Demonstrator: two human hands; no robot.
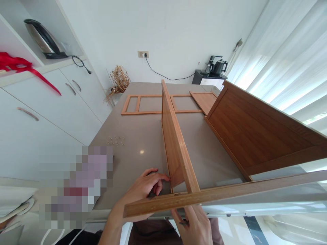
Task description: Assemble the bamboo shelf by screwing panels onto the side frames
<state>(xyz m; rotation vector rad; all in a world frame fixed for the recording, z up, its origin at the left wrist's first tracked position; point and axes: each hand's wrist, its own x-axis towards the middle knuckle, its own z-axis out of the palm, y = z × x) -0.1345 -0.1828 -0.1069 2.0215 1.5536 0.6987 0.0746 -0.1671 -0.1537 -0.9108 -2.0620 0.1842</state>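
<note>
White cabinets, a white wall with a socket and sheer curtains are surrounding a grey-brown bench (143, 136) on which wooden furniture parts are being assembled. An upright wooden panel (176, 143) is being held on edge down the middle of the bench, meeting a long wooden rail (217, 195) that is running across the near edge. The left hand (145, 189) is being pressed against the near lower corner of the upright panel, its grip narrow, with fingertips (163, 177) touching the wood. The right hand (195, 224) is being kept under the rail, just below the joint; whether its grip is closed cannot be told, since the rail is hiding the fingers. A larger framed panel (255, 132) is being leaned at a tilt to the right. A ladder-like wooden frame (143, 103) is lying flat at the far end, and small screws (116, 140) are lying in a cluster to the left, well apart from the hands. An electric kettle (42, 37) is standing on a shelf at upper left.
</note>
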